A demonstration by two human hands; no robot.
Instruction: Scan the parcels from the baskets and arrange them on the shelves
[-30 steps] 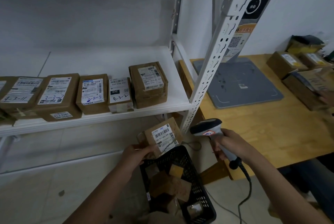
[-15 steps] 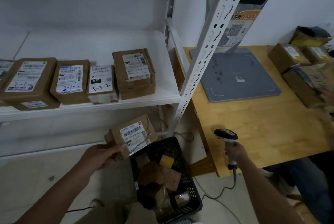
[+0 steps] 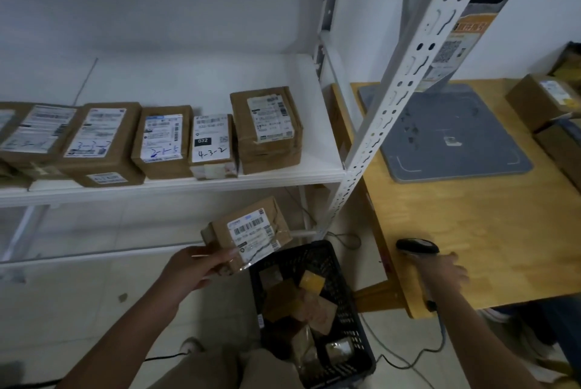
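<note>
We judge the job to be partly done. On the white shelf (image 3: 317,143) a row of labelled parcels (image 3: 163,142) stands side by side along the front edge, several with hand-written codes on their labels. To the right of the last one there is free board.

The left hand (image 3: 195,269) grips a small cardboard parcel (image 3: 251,234) by its lower left corner. It holds the parcel in the air, label up, above the far end of the black plastic basket (image 3: 292,252) and below the shelf edge. That parcel is out of the basket but not yet on the shelf.

The right hand (image 3: 446,272) lies over the handle of the barcode scanner (image 3: 416,245) at the near edge of the wooden table (image 3: 487,231). The scanner points away from the parcel. The fingers look stretched out, yet the blur keeps us from telling whether they grip the handle or only rest on it. We cannot tell whether this parcel's barcode has been read.

Plenty is left. The basket on the floor holds a heap of loose parcels (image 3: 295,303), each to be lifted, scanned and shelved. More boxes (image 3: 540,99) sit at the far right of the table beside a grey pad (image 3: 449,134). Whether they belong to this batch, we cannot say.
</note>
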